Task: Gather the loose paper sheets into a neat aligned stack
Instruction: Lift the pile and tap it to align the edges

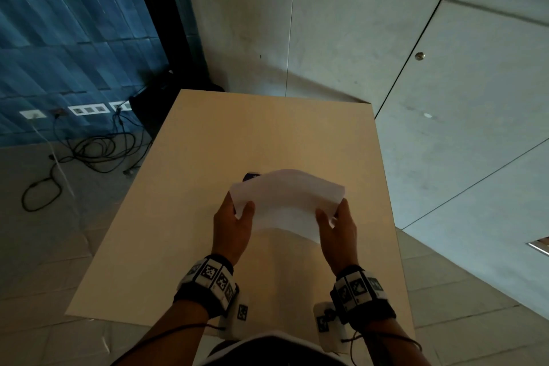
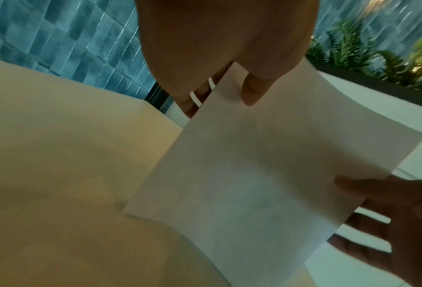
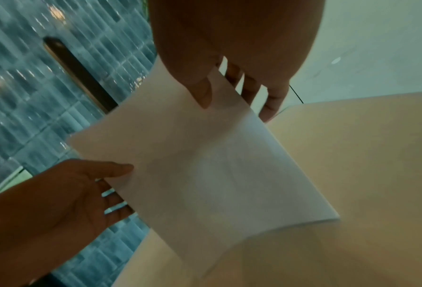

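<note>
A thin bundle of white paper sheets (image 1: 286, 202) stands on its lower edge on the beige table (image 1: 208, 142), bowed upward in the middle. My left hand (image 1: 237, 217) pinches its left side, thumb in front and fingers behind. My right hand (image 1: 335, 223) pinches its right side the same way. The left wrist view shows the paper sheets (image 2: 254, 174) under my left thumb (image 2: 254, 91), with the right hand (image 2: 389, 213) at the far edge. In the right wrist view the paper sheets (image 3: 205, 165) hang between both hands, the lower edge touching the table (image 3: 352, 174).
A small dark object (image 1: 251, 176) peeks out behind the paper's left top corner. Cables (image 1: 98, 154) lie on the floor left of the table, below wall sockets (image 1: 87, 110). A grey concrete wall (image 1: 445, 68) rises behind and to the right.
</note>
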A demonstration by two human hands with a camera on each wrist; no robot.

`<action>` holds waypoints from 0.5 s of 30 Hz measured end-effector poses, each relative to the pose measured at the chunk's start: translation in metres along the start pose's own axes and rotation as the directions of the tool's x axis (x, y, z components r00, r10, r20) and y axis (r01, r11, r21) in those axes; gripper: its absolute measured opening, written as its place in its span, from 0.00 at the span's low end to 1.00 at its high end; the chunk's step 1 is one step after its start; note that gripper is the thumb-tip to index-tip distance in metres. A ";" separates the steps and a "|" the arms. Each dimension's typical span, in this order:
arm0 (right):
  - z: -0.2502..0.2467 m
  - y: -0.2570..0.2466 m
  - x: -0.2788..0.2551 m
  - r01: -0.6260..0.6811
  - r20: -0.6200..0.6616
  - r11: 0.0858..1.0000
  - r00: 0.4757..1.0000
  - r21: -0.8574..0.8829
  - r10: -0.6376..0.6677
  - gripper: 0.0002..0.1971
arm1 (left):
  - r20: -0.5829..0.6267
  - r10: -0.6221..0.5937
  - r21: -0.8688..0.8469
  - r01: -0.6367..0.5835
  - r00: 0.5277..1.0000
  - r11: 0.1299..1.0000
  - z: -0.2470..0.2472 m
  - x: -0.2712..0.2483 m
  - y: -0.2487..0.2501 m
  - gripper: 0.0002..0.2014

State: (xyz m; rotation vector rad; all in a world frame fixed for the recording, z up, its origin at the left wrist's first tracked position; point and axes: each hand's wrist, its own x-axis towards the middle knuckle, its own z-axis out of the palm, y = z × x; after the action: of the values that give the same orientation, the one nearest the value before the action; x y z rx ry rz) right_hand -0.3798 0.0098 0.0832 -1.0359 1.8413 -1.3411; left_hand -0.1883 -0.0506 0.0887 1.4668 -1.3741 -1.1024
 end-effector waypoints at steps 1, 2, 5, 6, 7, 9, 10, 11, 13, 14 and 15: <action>0.003 0.005 -0.002 -0.033 0.017 0.999 0.999 -0.013 0.033 0.17 | 0.012 -0.023 0.004 0.023 1.000 1.000 0.001 -0.001 -0.002 0.21; 0.005 0.009 -0.003 -0.060 0.023 0.998 0.998 -0.020 0.060 0.19 | 0.020 -0.034 0.007 0.033 0.999 0.999 0.003 -0.002 -0.002 0.22; 0.005 0.012 -0.004 -0.080 -0.002 0.996 0.997 -0.034 0.080 0.18 | 0.019 -0.014 0.013 0.014 1.000 1.000 0.005 -0.002 0.002 0.21; 0.003 0.010 -0.004 -0.078 -0.010 0.996 0.997 -0.032 0.077 0.18 | 0.009 -0.002 0.010 0.002 1.000 1.000 0.004 -0.002 0.005 0.20; 0.001 0.009 -0.003 -0.072 -0.017 0.997 0.997 -0.031 0.071 0.17 | 0.000 0.011 0.005 -0.011 1.000 1.000 0.001 -0.003 0.008 0.20; -0.006 0.007 -0.002 -0.048 -0.029 0.997 0.998 -0.052 0.047 0.16 | -0.017 0.032 -0.010 -0.032 0.999 0.999 -0.002 -0.003 0.009 0.19; -0.008 0.007 -0.001 -0.040 -0.030 0.997 0.999 -0.067 0.038 0.16 | -0.020 0.028 -0.018 -0.029 0.999 0.999 -0.003 -0.003 0.008 0.19; -0.008 0.008 -0.001 -0.041 -0.024 0.996 0.999 -0.079 0.039 0.16 | -0.016 0.009 -0.019 -0.009 1.000 1.000 -0.003 -0.002 0.004 0.19; -0.007 0.012 -0.003 -0.077 0.000 0.993 0.997 -0.092 0.077 0.17 | 0.009 -0.040 0.022 0.039 0.999 0.999 -0.002 -0.002 -0.004 0.19; -0.006 0.014 -0.004 -0.103 0.012 0.990 0.994 -0.092 0.105 0.17 | 0.021 -0.052 0.050 0.051 0.998 0.997 -0.001 -0.002 -0.008 0.19; -0.005 0.015 -0.006 -0.126 0.020 0.988 0.991 -0.089 0.129 0.18 | 0.029 -0.062 0.072 0.059 0.998 0.996 0.000 -0.003 -0.013 0.20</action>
State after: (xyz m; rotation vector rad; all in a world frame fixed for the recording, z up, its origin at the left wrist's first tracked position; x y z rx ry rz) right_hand -0.3844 0.0199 0.0699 -0.9574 1.9271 -1.1766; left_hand -0.1854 -0.0469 0.0766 1.5575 -1.4120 -1.1290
